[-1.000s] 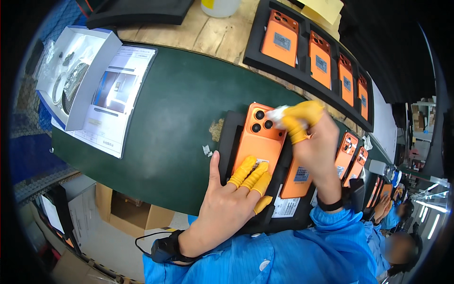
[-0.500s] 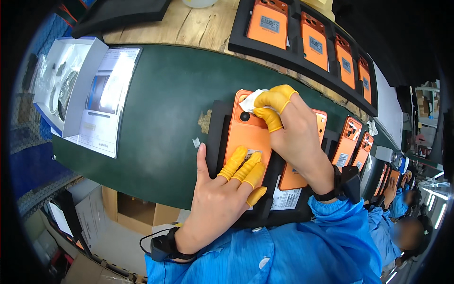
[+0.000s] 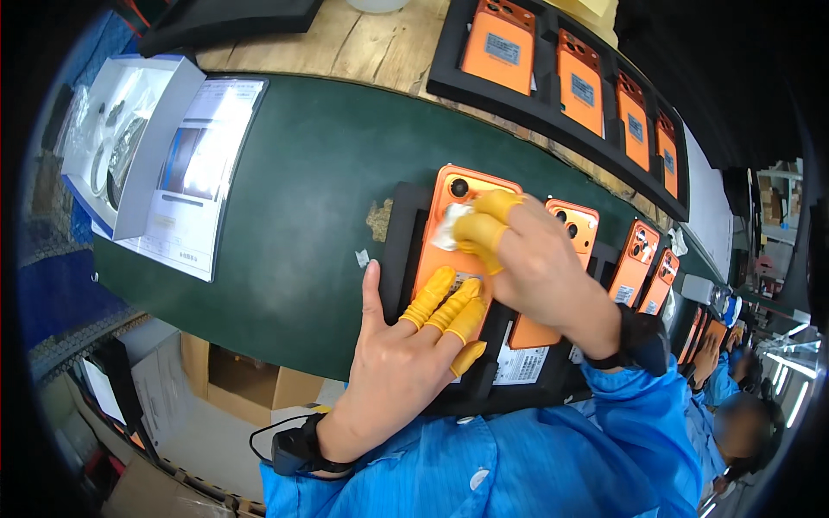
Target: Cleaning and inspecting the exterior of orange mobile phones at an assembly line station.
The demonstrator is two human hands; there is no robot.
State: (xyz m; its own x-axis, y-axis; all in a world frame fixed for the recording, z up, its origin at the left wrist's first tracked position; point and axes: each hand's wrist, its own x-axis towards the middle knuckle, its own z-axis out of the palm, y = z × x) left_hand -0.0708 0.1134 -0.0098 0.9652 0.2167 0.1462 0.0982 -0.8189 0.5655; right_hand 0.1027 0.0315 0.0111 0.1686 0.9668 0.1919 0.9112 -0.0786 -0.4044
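Observation:
An orange phone [image 3: 429, 259] lies back side up in a black foam tray [image 3: 399, 246]. My left hand [image 3: 406, 341], in yellow finger cots, rests on its lower half with fingers stretched flat over a small label and the thumb out to the side. My right hand [image 3: 522, 255], also in yellow finger cots, pinches a white wipe [image 3: 449, 226] against the phone's back, just below the camera bump. Part of the bump is covered by the right fingers. Beside it in the tray sits a second orange phone [image 3: 540, 332], partly behind my right hand.
Two more orange phones [image 3: 633, 263] lie farther right. Across the green mat [image 3: 302, 198], another foam tray [image 3: 540, 95] holds several labelled orange phones. A white box [image 3: 164, 129] and a printed sheet [image 3: 194, 233] are at left. Other people in blue [image 3: 712, 432] sit at right.
My right hand has moved the wipe from the phone's camera bump down onto the back below it, uncovering a lens. My left hand stays in place on the phone.

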